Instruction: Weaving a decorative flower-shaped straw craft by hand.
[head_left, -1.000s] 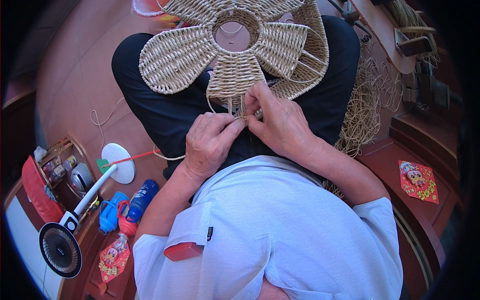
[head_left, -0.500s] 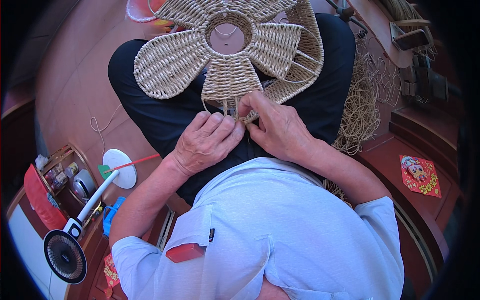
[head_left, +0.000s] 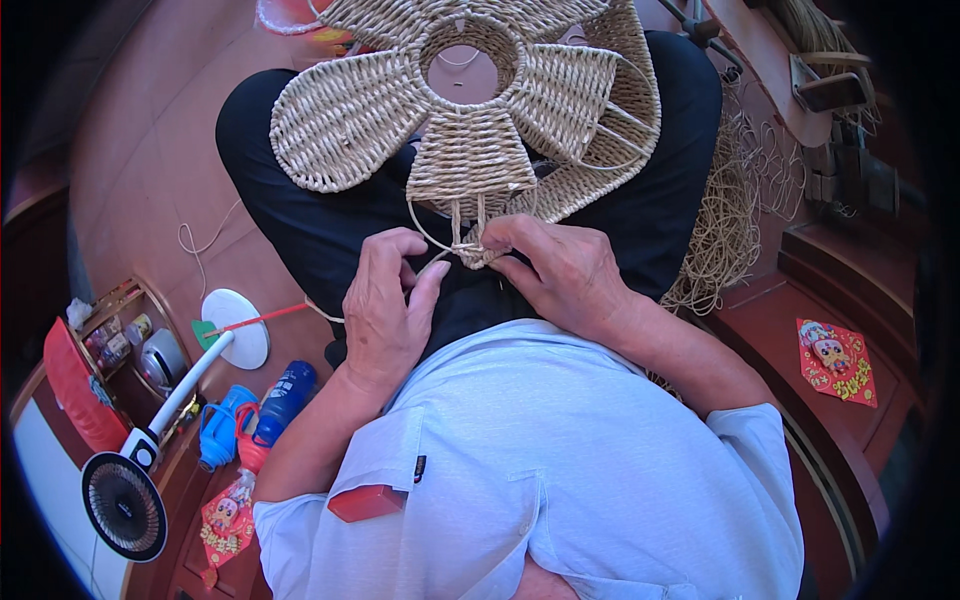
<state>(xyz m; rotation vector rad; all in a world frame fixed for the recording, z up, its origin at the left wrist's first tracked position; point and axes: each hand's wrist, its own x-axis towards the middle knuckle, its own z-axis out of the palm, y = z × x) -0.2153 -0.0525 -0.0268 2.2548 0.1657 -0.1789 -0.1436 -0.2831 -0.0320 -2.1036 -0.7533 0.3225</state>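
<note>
A: Largest first. What lies on the lap?
B: A flower-shaped, open-centred piece woven from twisted straw-coloured cord [head_left: 440,97], across dark trousers [head_left: 290,170]. Its wedge-shaped lower petal of tight rows [head_left: 470,155] points toward the pale blue shirt [head_left: 580,430].

A: Hands?
B: Right hand [head_left: 570,265]: thumb and forefinger pinch the small woven tip [head_left: 473,258] below that petal. Left hand [head_left: 385,300]: thumb and forefinger stand apart, just beside the tip; cannot tell whether its other fingers grip anything.

A: Handling notes?
B: Two bare cord ribs [head_left: 456,218] bridge petal and tip. My judgement: hold them flat and evenly spaced, with a steady right pinch, since a twisted tip would skew the rows. The thin loose strand [head_left: 421,230] bows out on the left; an even pull should avoid dragging a rib inward.

A: Edges, room to move?
B: Most room seems to be left, over the reddish floor [head_left: 160,180] beyond the knee. Right looks tighter: a tangled heap of straw-coloured cord [head_left: 715,230] sits just beside the leg. A thin red rod [head_left: 270,315] ends near the left wrist and could snag cord. Toward the shirt, little lap shows; short pulls suit.
</note>
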